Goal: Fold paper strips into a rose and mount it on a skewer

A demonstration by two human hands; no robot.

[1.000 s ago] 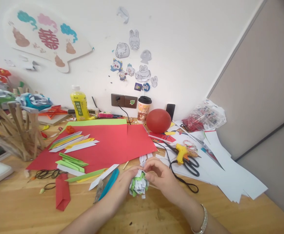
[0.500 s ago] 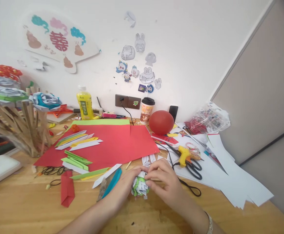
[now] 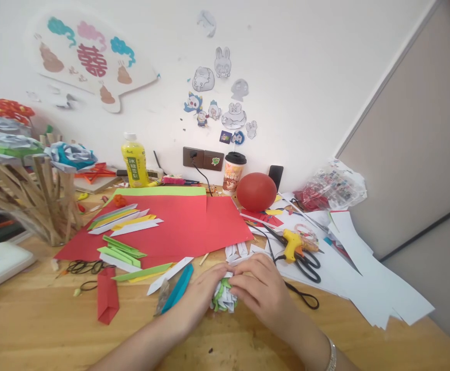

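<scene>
A small folded-paper piece in white and green, made of many pleated layers, sits between my two hands just above the wooden table. My left hand curls round its left side, with the fingertips at its far edge. From the right, my right hand closes its thumb and fingers on the top of the piece; the exact pinch point is partly hidden. Left of my left hand lie a folded teal strip and a white folded strip. White folded pieces lie just beyond my fingers.
Red paper carries several green, yellow and white strips. To the right are a yellow glue gun, black-handled scissors, white sheets and a red balloon. A lidded cup and yellow bottle stand behind; wooden sticks at left.
My right hand's fingers have drawn in closer together over the top of the paper piece. My left hand keeps nearly the same hold, and the view has shifted slightly.
</scene>
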